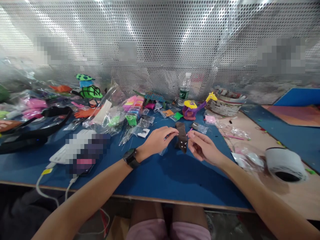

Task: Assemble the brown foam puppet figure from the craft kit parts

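Note:
A dark brown clay figure (181, 136) with small white dots near its lower end is between my two hands, over the blue tabletop. My left hand (160, 140), with a black watch (131, 158) on its wrist, comes in from the left. Its thumb and fingers are pinched together at the figure's upper left edge. A small dark bit shows under these fingers, too small to name. On the other side, my right hand (203, 148) has thumb and forefinger closed beside the figure. A tiny pink tip shows at those fingertips; what they hold is unclear.
Behind the figure stand a water bottle (184, 90), a purple and yellow clay model (191, 110) and a woven basket (226, 102). Clay packets (133, 106) and plastic bags lie left. A white power bank (72, 146) with cables is nearer; a white roll (285, 163) sits right.

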The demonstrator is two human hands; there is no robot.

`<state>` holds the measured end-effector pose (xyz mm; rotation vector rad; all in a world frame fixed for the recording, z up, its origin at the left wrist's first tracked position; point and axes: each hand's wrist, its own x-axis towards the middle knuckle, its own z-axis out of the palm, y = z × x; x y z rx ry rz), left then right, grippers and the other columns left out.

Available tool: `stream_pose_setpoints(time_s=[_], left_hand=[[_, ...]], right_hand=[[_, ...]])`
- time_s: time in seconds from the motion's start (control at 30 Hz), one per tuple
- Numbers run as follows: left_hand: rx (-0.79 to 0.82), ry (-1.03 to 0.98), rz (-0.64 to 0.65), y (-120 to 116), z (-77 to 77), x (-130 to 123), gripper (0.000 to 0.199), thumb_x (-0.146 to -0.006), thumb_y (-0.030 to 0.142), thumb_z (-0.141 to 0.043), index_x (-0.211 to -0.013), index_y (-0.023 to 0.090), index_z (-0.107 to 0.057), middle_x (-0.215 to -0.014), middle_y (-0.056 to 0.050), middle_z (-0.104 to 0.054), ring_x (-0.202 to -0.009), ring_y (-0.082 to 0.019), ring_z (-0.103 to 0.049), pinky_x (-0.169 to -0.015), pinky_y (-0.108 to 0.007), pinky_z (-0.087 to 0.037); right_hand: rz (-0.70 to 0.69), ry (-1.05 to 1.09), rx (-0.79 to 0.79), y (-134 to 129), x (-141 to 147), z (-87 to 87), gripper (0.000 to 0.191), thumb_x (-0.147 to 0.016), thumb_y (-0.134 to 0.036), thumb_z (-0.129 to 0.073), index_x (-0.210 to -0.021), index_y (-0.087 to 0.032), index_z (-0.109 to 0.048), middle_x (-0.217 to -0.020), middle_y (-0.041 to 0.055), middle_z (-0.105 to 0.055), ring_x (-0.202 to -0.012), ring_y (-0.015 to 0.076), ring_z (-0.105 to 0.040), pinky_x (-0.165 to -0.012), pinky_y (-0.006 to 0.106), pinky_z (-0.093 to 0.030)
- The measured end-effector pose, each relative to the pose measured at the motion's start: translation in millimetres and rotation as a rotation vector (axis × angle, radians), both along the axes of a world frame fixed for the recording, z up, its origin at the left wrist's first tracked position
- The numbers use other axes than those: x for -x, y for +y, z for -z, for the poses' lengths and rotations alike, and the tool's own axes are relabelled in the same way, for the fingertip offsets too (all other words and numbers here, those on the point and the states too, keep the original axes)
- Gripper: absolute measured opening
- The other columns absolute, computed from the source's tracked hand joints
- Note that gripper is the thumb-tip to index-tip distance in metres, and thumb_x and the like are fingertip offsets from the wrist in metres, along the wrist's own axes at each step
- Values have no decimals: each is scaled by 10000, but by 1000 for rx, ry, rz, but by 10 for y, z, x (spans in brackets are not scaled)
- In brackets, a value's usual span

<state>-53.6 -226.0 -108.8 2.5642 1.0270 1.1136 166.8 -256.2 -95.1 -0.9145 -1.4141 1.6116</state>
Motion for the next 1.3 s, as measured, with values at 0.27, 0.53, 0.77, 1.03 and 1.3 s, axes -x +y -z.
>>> stream_pose_setpoints(time_s=[0.27, 0.53, 0.77, 1.03, 1.3], left_hand=[[33, -5, -12, 22, 8, 15, 216, -1000, 351, -528, -1029, 219, -697, -975, -27, -743, -873, -155, -681, -752, -266, -517], [110, -78, -17, 38, -10, 20, 201, -945, 371, -623, -878, 214, -729, -847, 5, -755, -753, -128, -683, -705, -228, -508], [45, -91, -41, 61, 7, 26, 186, -982, 322, -569, -971, 205, -712, -929, -4, -769, -814, -127, -708, -757, -223, -520], [61, -105, -32, 29, -16, 9, 191, -1018, 283, -474, -1077, 217, -644, -1033, -17, -751, -888, -142, -717, -774, -237, -539], [109, -138, -51, 15, -29, -7, 176, -1012, 363, -498, -1051, 224, -599, -992, -1, -747, -917, -156, -725, -764, -238, -537]], right_hand=[[-27, -19, -31, -2, -9, -6, 461, -874, -602, -613, -691, -210, -455, -497, -67, -534, -276, 49, -403, -273, 167, -259], [-54, -98, -100, 2, -38, -3, 343, -787, -487, -762, -797, -183, -605, -523, -65, -589, -285, 37, -407, -288, 163, -229], [-110, -169, -136, -18, -40, -17, 382, -849, -519, -690, -725, -159, -652, -532, -31, -613, -298, 44, -452, -304, 168, -277], [-132, -431, -386, -78, -10, 81, 301, -880, -447, -674, -786, -166, -725, -507, -22, -628, -331, 66, -468, -362, 194, -338], [-206, -740, -1026, -289, 169, 210, 230, -944, -269, -580, -993, -228, -802, -670, 4, -756, -485, 96, -595, -524, 219, -380]])
